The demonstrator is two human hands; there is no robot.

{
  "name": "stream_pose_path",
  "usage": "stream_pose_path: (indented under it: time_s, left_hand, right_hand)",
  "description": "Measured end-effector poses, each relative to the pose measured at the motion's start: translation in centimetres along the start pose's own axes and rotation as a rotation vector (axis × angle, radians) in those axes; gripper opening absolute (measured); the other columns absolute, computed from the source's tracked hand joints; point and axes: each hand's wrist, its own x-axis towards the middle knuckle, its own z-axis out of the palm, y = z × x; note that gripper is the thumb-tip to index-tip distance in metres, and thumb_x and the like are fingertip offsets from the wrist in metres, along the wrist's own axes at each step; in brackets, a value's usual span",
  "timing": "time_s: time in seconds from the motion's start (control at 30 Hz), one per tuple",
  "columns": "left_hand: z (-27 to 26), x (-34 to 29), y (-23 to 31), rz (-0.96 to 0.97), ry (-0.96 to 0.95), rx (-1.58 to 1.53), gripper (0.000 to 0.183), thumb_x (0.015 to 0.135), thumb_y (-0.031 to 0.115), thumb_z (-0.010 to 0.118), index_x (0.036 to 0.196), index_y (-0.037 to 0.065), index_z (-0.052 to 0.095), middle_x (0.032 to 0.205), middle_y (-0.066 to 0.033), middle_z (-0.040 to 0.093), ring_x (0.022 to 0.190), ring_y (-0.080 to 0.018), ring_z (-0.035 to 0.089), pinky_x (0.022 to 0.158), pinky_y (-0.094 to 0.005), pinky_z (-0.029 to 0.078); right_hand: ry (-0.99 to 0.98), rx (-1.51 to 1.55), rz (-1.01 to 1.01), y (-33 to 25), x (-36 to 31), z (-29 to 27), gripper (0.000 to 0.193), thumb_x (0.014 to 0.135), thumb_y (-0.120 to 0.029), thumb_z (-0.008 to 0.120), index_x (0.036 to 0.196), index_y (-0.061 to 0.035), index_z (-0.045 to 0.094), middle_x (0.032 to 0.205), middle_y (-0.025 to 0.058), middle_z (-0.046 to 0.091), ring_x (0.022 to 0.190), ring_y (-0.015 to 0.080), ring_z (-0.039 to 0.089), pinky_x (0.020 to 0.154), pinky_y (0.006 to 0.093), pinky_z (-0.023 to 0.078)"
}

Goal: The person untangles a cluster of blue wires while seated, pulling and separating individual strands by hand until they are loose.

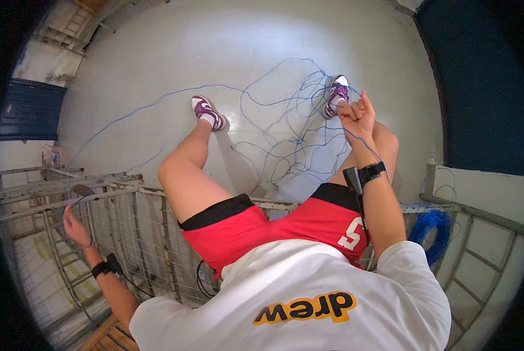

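Note:
My right hand [358,116] is raised in front of my right knee, one finger stretched up and the others curled around a thin blue wire [374,153]. From there the wire passes along my forearm toward a blue wire coil [430,234] hanging on the metal frame at the right. Loose blue wire [298,142] lies in tangled loops on the floor by my right shoe. My left hand [76,227] is out to the left beside a metal rack, fingers stretched, with nothing visible in it. A small dark oval thing [83,190] sits just beyond its fingertips.
I sit on a metal-framed mesh rack [151,234], my purple and white shoes [208,113] on the pale floor [174,58]. One wire strand arcs left across the floor. A dark blue panel [478,88] stands at the right; a dark blue box [31,110] is at the far left.

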Motion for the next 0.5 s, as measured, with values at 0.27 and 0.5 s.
stream_pose_path:
  time_s: [0.27, 0.5]
  left_hand:
    - [-11.3, -6.7, 0.6, -0.243, 0.042, 0.630, 0.040, 0.102, 0.030, 0.042, 0.122, 0.000, 0.059, 0.121, -0.0140, 0.063, 0.111, -0.0222, 0.060, 0.092, -0.0339, 0.045]
    - [-13.8, -20.9, -13.5, -0.880, -0.269, -0.443, 0.046, 0.102, 0.027, 0.044, 0.140, 0.001, 0.041, 0.128, -0.0179, 0.055, 0.064, -0.0161, 0.057, 0.049, -0.0313, 0.045]
  right_hand:
    - [-0.141, 0.034, 0.064, 0.6, -0.2, 0.4, 0.048, 0.088, -0.025, 0.060, 0.047, -0.0167, 0.035, 0.041, -0.0034, 0.028, 0.045, 0.0104, 0.027, 0.057, 0.0275, 0.034]
    - [-0.333, -0.032, 0.095, 1.5, -0.6, 0.8, 0.046, 0.085, -0.019, 0.058, 0.047, -0.0187, 0.032, 0.042, -0.0037, 0.028, 0.049, 0.0113, 0.028, 0.057, 0.0279, 0.031]
